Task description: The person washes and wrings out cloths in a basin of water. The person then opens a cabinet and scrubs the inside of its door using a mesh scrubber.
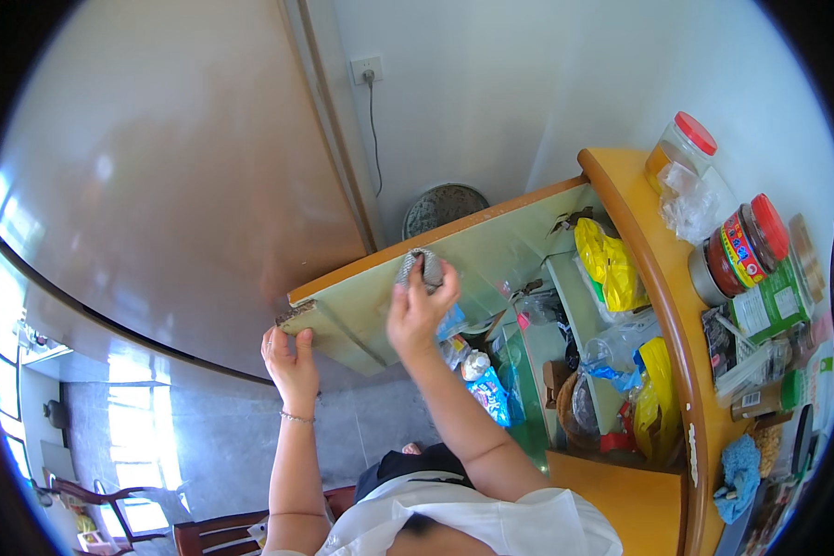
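Observation:
A wooden cabinet door (347,302) stands swung out in front of me, its pale inner face towards me and its edge orange-brown. My left hand (292,358) grips the door's free corner, where the surface is worn and dark. My right hand (422,306) has a bunched grey mesh cloth (429,271) in its fingers, against the upper part of the door's inner face. Behind my right forearm the open cabinet shows shelves (571,313) with a yellow plastic bag (608,267), a second yellow bag (657,403) and a blue packet (490,396).
Jars with red lids (749,240), a green box (771,306) and a blue cloth (738,476) crowd the cabinet top (622,187). A large glossy refrigerator-like panel (181,174) rises at left. A round dark container (445,208) stands behind the door. Wooden chairs (215,535) are below left.

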A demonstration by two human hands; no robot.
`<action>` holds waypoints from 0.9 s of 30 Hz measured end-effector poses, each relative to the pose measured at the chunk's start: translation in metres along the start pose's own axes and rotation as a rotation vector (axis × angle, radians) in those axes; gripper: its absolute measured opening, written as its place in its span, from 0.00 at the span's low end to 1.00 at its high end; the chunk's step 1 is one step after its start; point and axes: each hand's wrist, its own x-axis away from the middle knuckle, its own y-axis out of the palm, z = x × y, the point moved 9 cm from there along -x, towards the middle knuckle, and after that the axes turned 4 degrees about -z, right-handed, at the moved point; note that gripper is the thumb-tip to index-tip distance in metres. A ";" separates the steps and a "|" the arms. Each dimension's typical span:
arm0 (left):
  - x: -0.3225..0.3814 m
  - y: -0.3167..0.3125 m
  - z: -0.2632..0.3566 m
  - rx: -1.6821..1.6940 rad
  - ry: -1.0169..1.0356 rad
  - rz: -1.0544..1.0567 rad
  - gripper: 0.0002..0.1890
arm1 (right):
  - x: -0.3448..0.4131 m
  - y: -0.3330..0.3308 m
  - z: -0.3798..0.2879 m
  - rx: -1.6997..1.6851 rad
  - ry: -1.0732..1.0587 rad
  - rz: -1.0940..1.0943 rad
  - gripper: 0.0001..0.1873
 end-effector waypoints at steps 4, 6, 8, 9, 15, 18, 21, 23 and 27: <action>-0.001 -0.001 0.002 0.040 0.002 0.001 0.13 | -0.030 -0.020 0.088 -0.151 0.276 0.255 0.18; -0.001 0.004 0.002 0.045 -0.009 -0.019 0.13 | -0.020 -0.019 0.088 -0.151 0.347 0.306 0.21; -0.001 0.003 -0.001 0.010 -0.006 -0.010 0.13 | 0.010 0.009 0.015 -0.096 0.010 0.089 0.22; 0.000 0.002 -0.002 0.006 -0.006 -0.015 0.13 | 0.011 0.009 0.015 -0.095 0.016 0.087 0.22; -0.003 0.002 0.001 0.034 -0.006 0.007 0.13 | -0.024 -0.011 0.076 -0.253 0.277 0.343 0.17; -0.005 0.004 0.006 0.030 0.012 0.022 0.14 | 0.013 0.007 0.030 -0.062 0.053 0.300 0.16; 0.002 -0.002 -0.004 0.027 -0.038 0.003 0.14 | 0.021 0.016 -0.002 -0.147 -0.163 0.025 0.17; 0.003 -0.007 -0.004 0.052 -0.038 0.034 0.14 | -0.006 0.000 0.077 -0.202 0.195 0.231 0.11; 0.004 0.000 -0.001 0.063 -0.018 0.013 0.14 | -0.018 -0.025 0.113 -0.235 0.520 0.451 0.11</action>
